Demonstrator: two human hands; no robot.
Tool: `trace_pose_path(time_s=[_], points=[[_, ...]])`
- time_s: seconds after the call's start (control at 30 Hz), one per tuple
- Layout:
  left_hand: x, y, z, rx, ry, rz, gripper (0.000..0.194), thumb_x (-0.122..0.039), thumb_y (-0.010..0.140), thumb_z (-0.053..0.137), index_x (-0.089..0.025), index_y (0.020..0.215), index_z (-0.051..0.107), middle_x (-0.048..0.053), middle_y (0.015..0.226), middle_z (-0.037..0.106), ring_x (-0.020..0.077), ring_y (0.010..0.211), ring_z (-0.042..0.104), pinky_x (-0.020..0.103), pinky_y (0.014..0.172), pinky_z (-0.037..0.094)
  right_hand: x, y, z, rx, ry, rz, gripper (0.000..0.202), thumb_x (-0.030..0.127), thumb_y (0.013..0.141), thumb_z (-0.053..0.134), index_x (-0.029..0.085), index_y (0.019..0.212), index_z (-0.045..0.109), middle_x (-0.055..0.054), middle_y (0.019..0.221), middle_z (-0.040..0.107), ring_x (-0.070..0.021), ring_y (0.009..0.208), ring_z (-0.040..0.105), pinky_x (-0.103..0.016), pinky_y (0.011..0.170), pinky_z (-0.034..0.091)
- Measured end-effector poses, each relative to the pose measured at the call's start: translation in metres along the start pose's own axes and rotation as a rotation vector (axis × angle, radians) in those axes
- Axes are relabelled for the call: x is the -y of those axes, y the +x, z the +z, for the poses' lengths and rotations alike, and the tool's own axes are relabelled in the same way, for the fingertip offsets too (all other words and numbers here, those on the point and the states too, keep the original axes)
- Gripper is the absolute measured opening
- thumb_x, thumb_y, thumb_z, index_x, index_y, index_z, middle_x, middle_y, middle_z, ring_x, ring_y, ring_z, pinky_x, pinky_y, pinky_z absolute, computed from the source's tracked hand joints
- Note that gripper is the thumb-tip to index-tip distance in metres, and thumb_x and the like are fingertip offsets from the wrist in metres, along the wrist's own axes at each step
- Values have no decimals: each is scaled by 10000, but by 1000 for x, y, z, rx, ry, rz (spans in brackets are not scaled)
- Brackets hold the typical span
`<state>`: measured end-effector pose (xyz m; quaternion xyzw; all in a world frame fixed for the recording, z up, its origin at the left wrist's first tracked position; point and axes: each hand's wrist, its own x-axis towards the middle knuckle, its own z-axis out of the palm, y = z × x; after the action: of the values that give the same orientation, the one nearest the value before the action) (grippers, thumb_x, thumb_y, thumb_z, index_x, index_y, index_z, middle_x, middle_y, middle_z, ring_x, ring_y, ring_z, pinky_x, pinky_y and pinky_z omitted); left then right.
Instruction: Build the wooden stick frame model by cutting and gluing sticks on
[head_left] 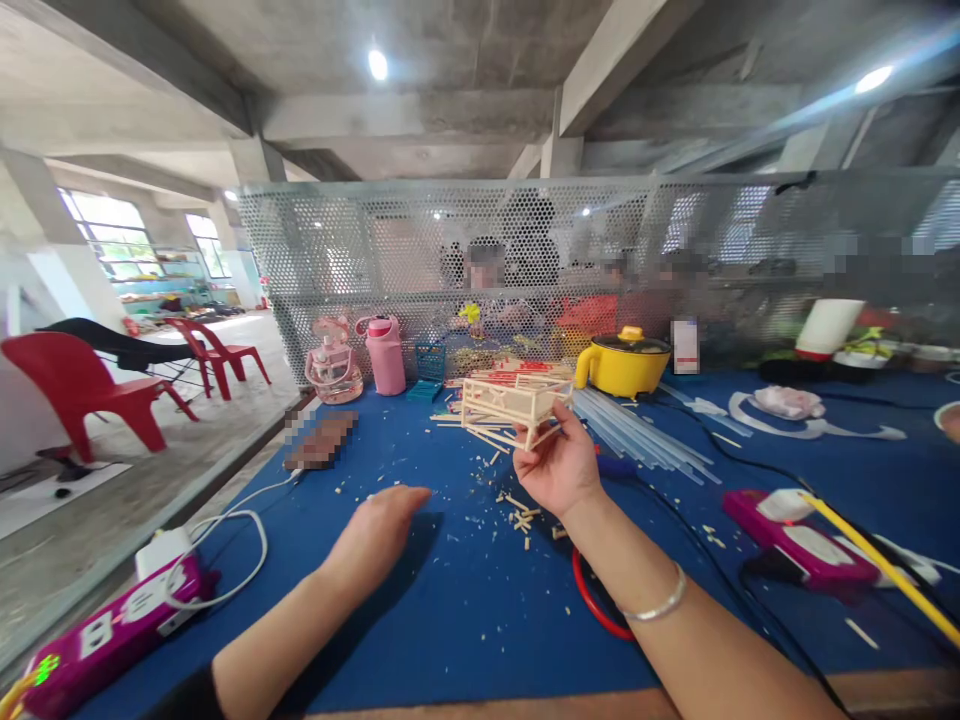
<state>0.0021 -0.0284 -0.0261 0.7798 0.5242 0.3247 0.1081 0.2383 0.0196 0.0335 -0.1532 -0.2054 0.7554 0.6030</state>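
A small frame model built of pale wooden sticks [517, 402] is held up over the table, pinched in my right hand [559, 462] by its near right corner. Empty and apart from it, my left hand [379, 530] hovers over the blue table mat [480, 600], one digit stretched to the right and the other fingers mostly hidden. Behind the model lies a pile of loose wooden sticks [450, 418]. Short cut stick pieces [523, 518] are scattered below my right hand. A tool with a red loop handle [592, 605] is partly covered by my right forearm.
A yellow electric pot [626, 362], clear glue sticks [637, 430] and a pink bottle [386, 358] stand or lie toward the back by a perforated metal screen [337, 240]. Purple power strips [112, 630] with cables flank both sides. People sit beyond the screen.
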Motion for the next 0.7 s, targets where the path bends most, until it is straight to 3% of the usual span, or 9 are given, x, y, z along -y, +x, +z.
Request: trace_pose_path(time_s=[0.07,0.13,0.2,0.3,0.4,0.47,0.57,0.63,0.7], points=[[-20,2,16,109,-47,109,301,-217,829,510,-312,1001,738,28,1030,752,212,991,662,333,933,477,1,-1,1,14,1,33,267,372,837,571,168,674,627,1,508,644,-59,370,520,-128,331,369],[-34,4,25,160,-101,163,304,-255,839,523,-309,1063,722,51,1156,707,272,1155,577,448,1041,382,2,-2,1,16,-7,70,280,376,847,551,164,681,632,3,500,636,-52,355,499,-122,328,368],[-40,10,26,95,-251,121,262,-258,822,546,-277,999,738,72,1142,704,301,1159,566,496,1058,345,1,-2,0,4,-22,107,309,389,861,519,163,684,635,-2,510,646,-59,363,516,-134,344,400],[-40,28,14,-140,-417,-5,284,-282,876,448,-195,991,693,116,1037,703,279,1044,606,486,993,403,-1,-1,-4,-23,-58,171,382,417,882,454,153,677,639,-26,521,664,-88,390,567,-176,372,458],[-45,49,-4,-285,-545,-3,416,-366,939,330,-187,1289,465,126,1196,627,232,1112,577,424,984,430,-6,-1,-5,-32,-101,237,418,436,891,414,150,699,650,-34,515,667,-113,410,601,-206,381,485],[-53,59,-12,-163,-905,88,552,-359,856,545,-185,1353,379,139,1225,616,233,1070,614,385,931,477,-10,-1,-4,-20,-133,268,422,436,901,387,153,749,662,-27,516,670,-115,410,605,-209,386,490],[-66,65,-18,-1,-1094,-10,753,-230,695,755,-196,1360,403,82,977,700,197,882,676,317,807,527,-16,-1,-2,18,-197,285,410,423,914,363,161,848,671,-15,555,692,-112,428,616,-205,405,491],[-69,65,-20,-31,-1114,-76,734,-205,674,778,-200,1336,460,39,861,698,170,815,679,284,765,531,-20,-2,-1,58,-253,277,439,479,917,351,174,865,663,-14,606,710,-113,496,650,-211,471,515],[-67,64,-23,-134,-1127,-94,704,-210,670,786,-203,1313,499,16,832,687,149,793,673,268,759,532,-24,-5,1,117,-330,276,535,600,894,332,173,845,651,-34,654,718,-133,581,678,-243,562,538]])
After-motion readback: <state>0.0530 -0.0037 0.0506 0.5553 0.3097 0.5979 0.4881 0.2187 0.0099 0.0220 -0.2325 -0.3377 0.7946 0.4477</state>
